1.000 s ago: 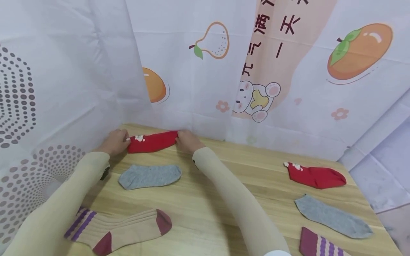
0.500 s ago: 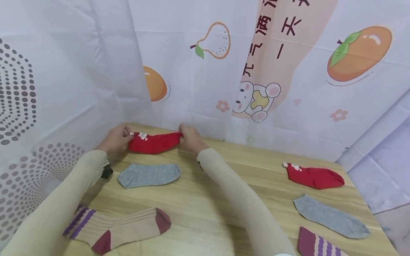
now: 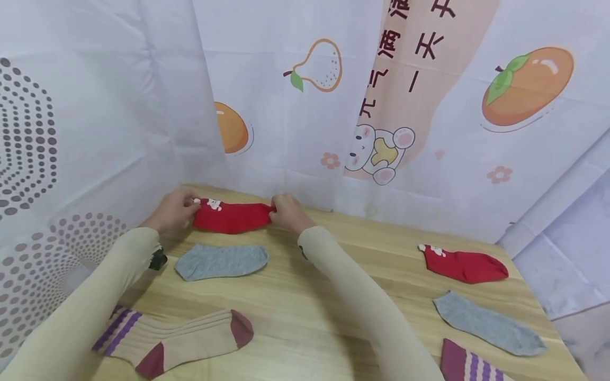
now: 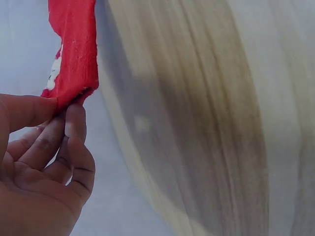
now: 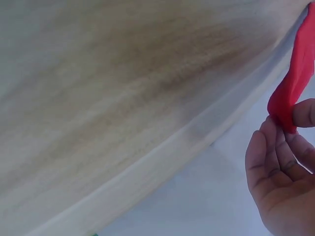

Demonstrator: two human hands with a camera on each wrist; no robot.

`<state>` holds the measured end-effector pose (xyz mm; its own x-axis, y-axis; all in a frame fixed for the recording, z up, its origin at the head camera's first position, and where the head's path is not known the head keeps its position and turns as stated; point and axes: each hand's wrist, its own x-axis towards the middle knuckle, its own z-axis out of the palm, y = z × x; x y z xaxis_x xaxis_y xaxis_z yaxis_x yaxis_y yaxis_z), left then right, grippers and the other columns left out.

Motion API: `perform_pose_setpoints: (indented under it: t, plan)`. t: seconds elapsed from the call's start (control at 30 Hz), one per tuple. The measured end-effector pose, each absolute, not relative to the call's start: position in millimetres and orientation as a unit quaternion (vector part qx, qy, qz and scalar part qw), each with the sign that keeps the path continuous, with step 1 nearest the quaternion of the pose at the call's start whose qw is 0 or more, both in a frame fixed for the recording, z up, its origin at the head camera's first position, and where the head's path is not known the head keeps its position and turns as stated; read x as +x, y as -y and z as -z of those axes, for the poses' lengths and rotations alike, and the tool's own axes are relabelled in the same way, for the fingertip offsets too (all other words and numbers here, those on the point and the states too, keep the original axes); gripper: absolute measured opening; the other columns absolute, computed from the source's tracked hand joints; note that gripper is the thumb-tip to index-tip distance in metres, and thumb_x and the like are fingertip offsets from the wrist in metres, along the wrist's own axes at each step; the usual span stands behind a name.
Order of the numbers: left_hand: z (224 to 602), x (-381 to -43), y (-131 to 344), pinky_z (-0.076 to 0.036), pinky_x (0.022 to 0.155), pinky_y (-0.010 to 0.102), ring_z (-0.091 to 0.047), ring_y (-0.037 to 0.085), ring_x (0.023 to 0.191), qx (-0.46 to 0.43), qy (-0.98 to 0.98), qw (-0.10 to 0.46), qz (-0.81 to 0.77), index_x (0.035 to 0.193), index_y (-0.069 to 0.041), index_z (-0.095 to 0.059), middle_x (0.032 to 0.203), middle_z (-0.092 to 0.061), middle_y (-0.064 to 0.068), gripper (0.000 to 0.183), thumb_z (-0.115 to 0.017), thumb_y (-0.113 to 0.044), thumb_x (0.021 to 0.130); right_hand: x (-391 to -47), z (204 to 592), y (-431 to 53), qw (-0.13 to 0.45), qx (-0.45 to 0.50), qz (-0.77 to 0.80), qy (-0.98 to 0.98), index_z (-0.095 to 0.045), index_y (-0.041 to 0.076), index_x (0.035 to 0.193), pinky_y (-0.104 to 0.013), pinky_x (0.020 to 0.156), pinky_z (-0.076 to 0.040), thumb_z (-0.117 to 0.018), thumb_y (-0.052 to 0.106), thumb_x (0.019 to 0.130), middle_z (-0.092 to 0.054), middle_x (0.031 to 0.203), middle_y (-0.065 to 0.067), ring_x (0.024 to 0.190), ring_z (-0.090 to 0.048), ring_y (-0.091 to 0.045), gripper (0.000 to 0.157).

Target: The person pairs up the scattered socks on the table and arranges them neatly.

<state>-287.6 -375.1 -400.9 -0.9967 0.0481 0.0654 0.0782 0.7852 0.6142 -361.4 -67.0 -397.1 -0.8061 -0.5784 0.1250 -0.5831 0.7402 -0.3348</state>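
Note:
A red sock (image 3: 233, 218) with a white cartoon patch is stretched between both hands at the table's far left. My left hand (image 3: 172, 210) pinches its cuff end; in the left wrist view the thumb and fingertips grip the edge of the red sock (image 4: 76, 59). The toe end is pinched by my right hand (image 3: 289, 212), and the right wrist view has the thumb pressing the red sock (image 5: 294, 73) against the fingers. Just in front of it, a grey sock (image 3: 222, 262) lies flat.
A beige sock with purple stripes (image 3: 190, 338) lies near the left forearm. On the right side of the wooden table (image 3: 305, 307) are another red sock (image 3: 464, 264), a grey sock (image 3: 491, 324) and a striped sock (image 3: 469, 365). A printed white curtain (image 3: 286, 132) hangs behind.
Both hands shift slightly to the right with the red sock. It sagged and bent half a second ago and now looks straighter and flatter. The other socks stay in place.

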Motion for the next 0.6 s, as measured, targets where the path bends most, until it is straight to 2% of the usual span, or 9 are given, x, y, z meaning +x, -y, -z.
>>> perform_pose_setpoints:
  t: [0.27,0.43,0.6]
  plan:
    - [391.8,-279.1,365.5,-0.050,0.081,0.047,-0.061,0.035,0.091,-0.066,0.946,0.052,0.312,0.114,0.007,-0.058,0.096,-0.066,0.024,0.020,-0.056,-0.004,0.097,-352.5,394.6,47.7,0.026,0.334,-0.205,0.920,-0.073,0.005,0.088,-0.022,0.068,-0.048,-0.065,0.009,0.093,-0.068,0.083,-0.002,0.075,-0.056,-0.012,0.011]
    - [391.0,-276.0,355.8,-0.051,0.075,0.040,-0.063,0.030,0.084,-0.088,0.945,0.074,0.307,0.110,0.005,-0.062,0.092,-0.068,0.020,0.017,-0.059,-0.002,0.095,-347.5,391.6,29.1,0.026,0.337,-0.235,0.912,-0.073,0.003,0.090,-0.023,0.070,-0.050,-0.066,0.007,0.093,-0.070,0.086,-0.004,0.077,-0.059,-0.014,0.009]
    - [385.5,-269.4,341.6,-0.054,0.078,0.044,-0.066,0.032,0.087,-0.098,0.943,0.069,0.312,0.112,0.008,-0.061,0.096,-0.069,0.023,0.019,-0.058,-0.002,0.096,-343.6,388.4,12.3,0.023,0.338,-0.234,0.911,-0.074,0.004,0.091,-0.022,0.071,-0.050,-0.067,0.008,0.093,-0.070,0.087,-0.003,0.078,-0.058,-0.013,0.009]
